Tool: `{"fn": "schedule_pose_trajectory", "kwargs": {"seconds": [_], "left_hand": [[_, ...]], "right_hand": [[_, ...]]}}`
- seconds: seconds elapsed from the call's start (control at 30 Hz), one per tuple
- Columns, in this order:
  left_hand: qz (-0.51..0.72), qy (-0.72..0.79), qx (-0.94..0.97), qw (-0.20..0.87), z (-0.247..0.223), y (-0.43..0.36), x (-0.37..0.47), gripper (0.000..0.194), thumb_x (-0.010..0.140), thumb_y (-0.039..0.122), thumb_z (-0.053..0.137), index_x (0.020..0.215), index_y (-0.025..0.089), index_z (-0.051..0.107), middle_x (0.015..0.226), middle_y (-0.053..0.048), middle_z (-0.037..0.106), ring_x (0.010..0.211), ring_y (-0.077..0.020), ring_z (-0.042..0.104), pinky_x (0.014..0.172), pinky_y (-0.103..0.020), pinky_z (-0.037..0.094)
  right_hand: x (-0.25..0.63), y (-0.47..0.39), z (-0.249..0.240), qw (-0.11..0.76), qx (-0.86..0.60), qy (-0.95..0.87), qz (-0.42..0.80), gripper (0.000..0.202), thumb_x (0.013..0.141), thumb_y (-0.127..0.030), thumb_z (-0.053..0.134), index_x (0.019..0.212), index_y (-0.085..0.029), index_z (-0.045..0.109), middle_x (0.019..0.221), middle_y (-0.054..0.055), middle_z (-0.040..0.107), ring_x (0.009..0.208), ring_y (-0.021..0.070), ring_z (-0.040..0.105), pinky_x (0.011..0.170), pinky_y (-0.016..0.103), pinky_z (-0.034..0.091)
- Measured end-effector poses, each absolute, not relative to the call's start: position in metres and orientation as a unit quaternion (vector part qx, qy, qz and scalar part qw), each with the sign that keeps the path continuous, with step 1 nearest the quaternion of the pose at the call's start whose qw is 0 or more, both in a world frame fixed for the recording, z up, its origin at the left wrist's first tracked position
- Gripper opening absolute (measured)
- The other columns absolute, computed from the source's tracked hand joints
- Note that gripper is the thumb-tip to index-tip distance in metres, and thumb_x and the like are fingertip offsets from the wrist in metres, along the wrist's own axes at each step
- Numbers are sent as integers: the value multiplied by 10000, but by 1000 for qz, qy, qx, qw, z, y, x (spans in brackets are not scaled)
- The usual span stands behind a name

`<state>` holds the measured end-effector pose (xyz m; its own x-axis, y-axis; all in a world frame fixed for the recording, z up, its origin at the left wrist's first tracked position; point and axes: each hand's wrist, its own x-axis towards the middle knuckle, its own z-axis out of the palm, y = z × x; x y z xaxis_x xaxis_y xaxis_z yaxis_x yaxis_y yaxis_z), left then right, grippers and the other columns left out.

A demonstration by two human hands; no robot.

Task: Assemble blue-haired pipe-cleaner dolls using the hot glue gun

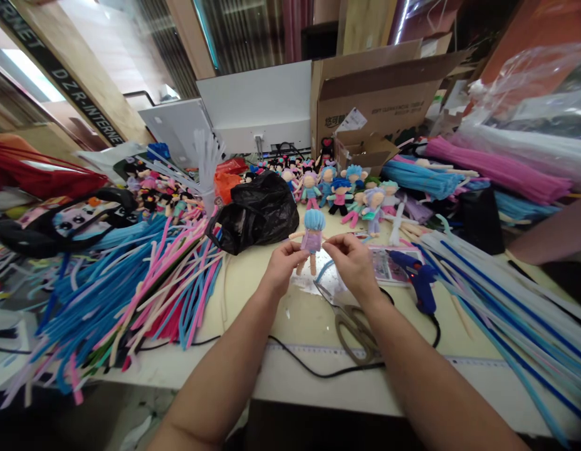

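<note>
A small pipe-cleaner doll (311, 241) with blue hair and a lilac dress is held upright above the middle of the table. My left hand (284, 264) pinches it at its left side, near the skirt. The fingers of my right hand (350, 260) are closed at the doll's other side, by its arm. Scissors (351, 329) with olive handles lie under my right forearm. To the right of that hand rests a blue glue gun (419, 279), its cable running down toward the front.
Loose pipe cleaners pile up at left (116, 282) and right (516, 294). A black plastic bag (266, 210) sits behind my left hand. Several finished dolls (341, 191) stand before an open cardboard box (379, 100). A ruler (473, 362) and black cable (318, 374) cross the front.
</note>
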<state>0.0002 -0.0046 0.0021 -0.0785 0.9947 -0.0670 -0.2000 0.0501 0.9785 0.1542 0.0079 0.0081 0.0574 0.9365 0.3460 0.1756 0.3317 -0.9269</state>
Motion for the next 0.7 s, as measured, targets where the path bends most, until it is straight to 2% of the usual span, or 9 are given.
{"fn": "schedule_pose_trajectory", "kwargs": {"seconds": [0.13, 0.33, 0.43, 0.6, 0.7], "left_hand": [[553, 480, 419, 537, 2, -6, 2, 249, 566, 307, 775, 686, 126, 653, 591, 10, 584, 477, -63, 428, 462, -219, 283], [583, 453, 346, 579, 8, -4, -3, 270, 529, 308, 796, 664, 142, 631, 609, 9, 605, 534, -81, 494, 522, -220, 361], [591, 433, 310, 606, 11, -3, -9, 299, 519, 303, 807, 700, 144, 631, 644, -5, 628, 585, -98, 541, 541, -223, 378], [611, 412, 297, 607, 10, -1, -15, 315, 541, 287, 816, 762, 147, 641, 667, 2, 641, 593, -91, 550, 569, -223, 402], [613, 402, 317, 602, 10, -2, -14, 324, 544, 295, 826, 768, 144, 648, 657, 9, 637, 580, -80, 537, 590, -223, 410]], "right_hand": [[155, 7, 9, 548, -471, -625, 294, 139, 759, -313, 630, 702, -191, 597, 685, 1, 562, 621, 134, 482, 603, 289, 387], [166, 14, 16, 607, -421, -523, 426, 175, 822, -351, 537, 719, -223, 479, 555, -59, 463, 515, 106, 434, 515, 252, 361], [164, 13, 14, 577, -426, -527, 456, 257, 839, -397, 527, 664, -216, 477, 542, -44, 499, 514, 105, 463, 517, 250, 381], [154, 12, 6, 522, -427, -540, 504, 282, 655, -350, 743, 634, -200, 505, 537, -46, 551, 520, 107, 506, 521, 246, 394], [153, 12, 5, 495, -422, -521, 552, 256, 623, -365, 759, 642, -178, 584, 531, -22, 590, 515, 123, 549, 525, 258, 427]]}}
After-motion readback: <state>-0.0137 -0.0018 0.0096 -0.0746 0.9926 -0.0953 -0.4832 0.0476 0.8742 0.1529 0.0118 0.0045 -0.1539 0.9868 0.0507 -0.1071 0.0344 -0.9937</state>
